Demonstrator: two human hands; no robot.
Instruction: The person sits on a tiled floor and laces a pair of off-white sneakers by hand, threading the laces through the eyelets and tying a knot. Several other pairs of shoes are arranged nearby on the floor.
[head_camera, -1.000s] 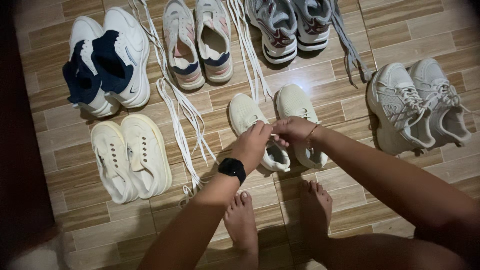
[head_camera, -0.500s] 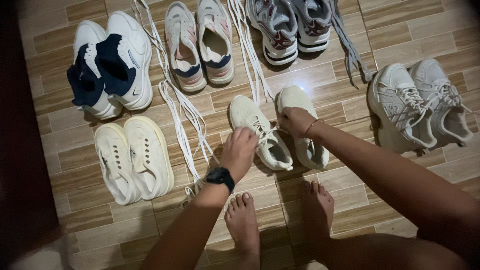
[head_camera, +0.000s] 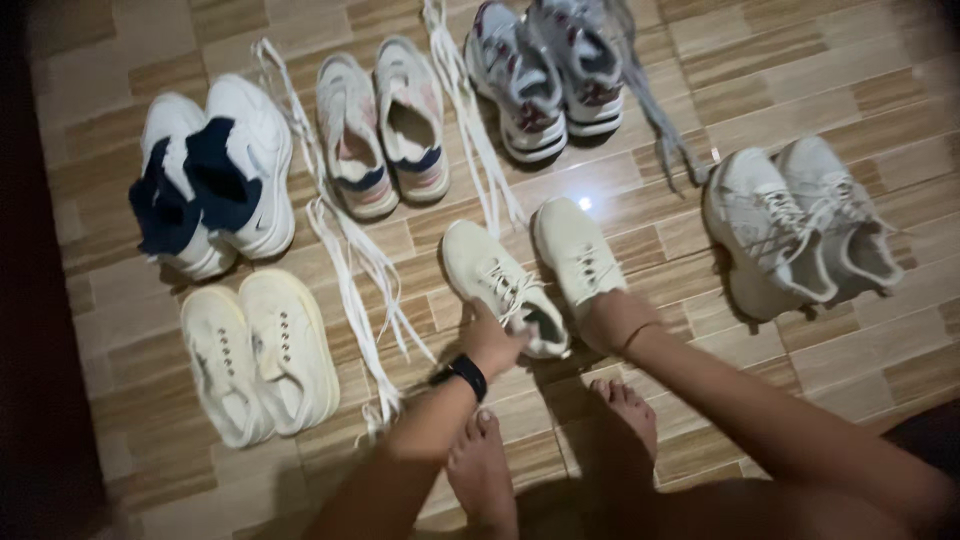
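Head view, looking down at a wood-pattern tile floor (head_camera: 800, 60) with six pairs of shoes laid out.

Far left: white-and-navy pair (head_camera: 215, 185) up top, a laceless cream pair (head_camera: 260, 355) below it. Next over, loose white laces (head_camera: 350, 250) run down the floor between the columns, ending near the left forearm. Above them a pink-and-white pair (head_camera: 385, 125), no laces in. More loose white laces (head_camera: 470, 120) lie between that pair and the grey-and-maroon pair (head_camera: 550, 75) at top centre.

Centre: cream pair, both near the person's bare feet (head_camera: 545, 450). The left cream sneaker (head_camera: 505, 290) is partly laced, tilted toe up-left. Left hand (head_camera: 492, 342), black watch (head_camera: 462, 375) on the wrist, is at that shoe's heel end, fingers curled against the side near the opening; looks like a light grip on the shoe or lace end, can't tell which. The right cream sneaker (head_camera: 578, 255) sits just beside it, touching or nearly so. Right hand (head_camera: 612, 318) is at its heel, fingers tucked behind or into the opening and hidden, so how far it's closed I can't tell. Thin bracelet at that wrist.

Right: loose grey laces (head_camera: 655, 120) trail down from the top pair, then a laced grey-white pair (head_camera: 800, 225), well apart from both hands.
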